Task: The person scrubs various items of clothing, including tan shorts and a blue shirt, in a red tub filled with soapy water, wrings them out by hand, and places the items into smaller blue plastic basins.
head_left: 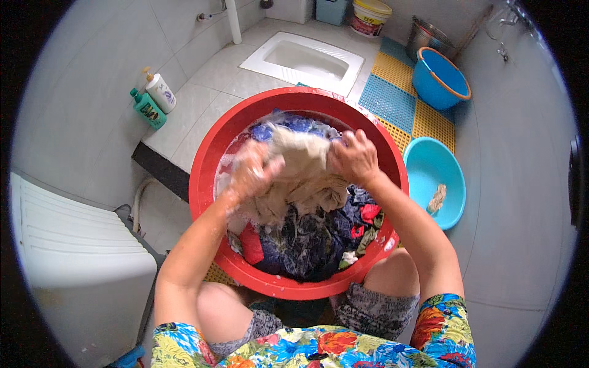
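Note:
A large red plastic tub (205,152) stands in front of my knees, holding soapy water and wet clothes. Above the water, a beige garment (303,172) is stretched between my two hands. My right hand (354,156) grips its upper right edge in closed fingers. On the other side, my left hand (255,172), blurred and flecked with suds, holds its left side. Dark wet clothing (308,248) heaps at the near side of the tub, with red cloth (252,244) beside it. Blue cloth (294,122) floats in foam at the far side.
A squat toilet (303,60) lies beyond the tub. Pump bottles (154,103) stand at the left wall. To the right are a turquoise basin (421,175) holding a brush-like object (437,198), and a blue bucket (432,83) on plastic mats (389,99). A white appliance (83,257) stands at left.

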The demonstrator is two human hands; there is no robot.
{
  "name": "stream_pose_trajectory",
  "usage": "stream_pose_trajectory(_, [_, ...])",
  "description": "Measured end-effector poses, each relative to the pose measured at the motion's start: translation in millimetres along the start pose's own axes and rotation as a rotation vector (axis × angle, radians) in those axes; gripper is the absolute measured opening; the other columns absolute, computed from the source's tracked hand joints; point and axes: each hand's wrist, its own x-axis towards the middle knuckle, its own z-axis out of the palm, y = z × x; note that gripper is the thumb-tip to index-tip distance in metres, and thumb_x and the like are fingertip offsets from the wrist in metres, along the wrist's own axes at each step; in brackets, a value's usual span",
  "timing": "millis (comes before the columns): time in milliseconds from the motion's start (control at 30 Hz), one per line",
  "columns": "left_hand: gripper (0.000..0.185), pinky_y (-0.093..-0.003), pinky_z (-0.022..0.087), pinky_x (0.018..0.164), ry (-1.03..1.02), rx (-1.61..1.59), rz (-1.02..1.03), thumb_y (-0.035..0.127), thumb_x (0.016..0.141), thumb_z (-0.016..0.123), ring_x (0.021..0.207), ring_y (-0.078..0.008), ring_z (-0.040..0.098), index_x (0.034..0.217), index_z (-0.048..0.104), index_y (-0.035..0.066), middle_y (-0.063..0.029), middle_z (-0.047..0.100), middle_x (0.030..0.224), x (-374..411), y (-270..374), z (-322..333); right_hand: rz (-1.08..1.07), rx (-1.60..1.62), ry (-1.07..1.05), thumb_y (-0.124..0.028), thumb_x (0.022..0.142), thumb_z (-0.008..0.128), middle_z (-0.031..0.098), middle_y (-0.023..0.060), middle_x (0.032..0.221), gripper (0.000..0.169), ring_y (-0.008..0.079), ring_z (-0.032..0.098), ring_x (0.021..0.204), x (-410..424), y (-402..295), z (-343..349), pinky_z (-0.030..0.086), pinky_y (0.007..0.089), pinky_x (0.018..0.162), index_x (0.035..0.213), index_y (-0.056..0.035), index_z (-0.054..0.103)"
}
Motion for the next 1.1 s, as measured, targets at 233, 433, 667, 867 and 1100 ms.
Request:
stream_pose_trajectory(233, [0.078, -0.0656, 0.010, 0.100, -0.568, 0.336, -0.270, 0.061, 0.068, 0.059, 0.133, -0.0437, 0.001, 0.135, 0.036, 0.027, -0.0138, 0.009, 0.147, -50, -49, 89, 0.221, 0.173, -0.538, -0.059, 0.079, 0.048, 0.009, 0.0117, 0.147, 0.070, 0.0444, 0.010, 0.131, -42, -57, 107, 0.021, 0.0668, 0.095, 0.139, -0.0303, 0.024])
stream_pose_trajectory(433, [0.083, -0.0459, 0.012, 0.109, -0.591, 0.242, -0.311, 0.056, 0.073, 0.057, 0.131, -0.0475, -0.003, 0.138, 0.028, 0.012, -0.0222, -0.003, 0.146, -44, -112, 149, 0.133, 0.117, -0.513, -0.043, 0.072, 0.062, 0.014, 0.0108, 0.146, 0.080, 0.0413, 0.025, 0.124, -9, -49, 173, 0.028, 0.0625, 0.093, 0.140, -0.0278, 0.023])
stream_pose_trajectory(667, [0.060, -0.0447, 0.021, 0.103, -0.587, -0.537, -0.202, 0.038, 0.082, 0.051, 0.125, -0.0370, 0.025, 0.131, 0.035, 0.008, -0.0234, 0.026, 0.135, -44, -191, 230, 0.115, 0.920, -0.792, -0.042, 0.079, 0.052, 0.042, 0.0143, 0.131, 0.060, 0.0265, 0.041, 0.120, 58, -7, 231, 0.033, 0.0355, 0.101, 0.129, -0.0096, 0.042])
stream_pose_trajectory(867, [0.050, -0.0420, 0.031, 0.094, -0.540, -0.037, -0.347, 0.037, 0.080, 0.051, 0.113, -0.0333, 0.039, 0.120, 0.047, 0.007, -0.0193, 0.041, 0.124, -29, -200, 246, 0.001, 0.763, -0.434, -0.048, 0.077, 0.053, 0.054, 0.0171, 0.116, 0.057, 0.0285, 0.051, 0.107, 67, -24, 241, 0.039, 0.0363, 0.093, 0.118, -0.0087, 0.052])
stream_pose_trajectory(1100, [0.043, -0.0388, 0.043, 0.083, -0.556, -0.176, -0.632, 0.036, 0.078, 0.051, 0.099, -0.0288, 0.055, 0.106, 0.061, 0.006, -0.0145, 0.058, 0.112, 15, -204, 223, -0.175, 0.379, -0.646, -0.045, 0.077, 0.054, 0.056, 0.0196, 0.110, 0.054, 0.0310, 0.054, 0.101, -27, -78, 212, 0.041, 0.0381, 0.090, 0.116, -0.0085, 0.053])
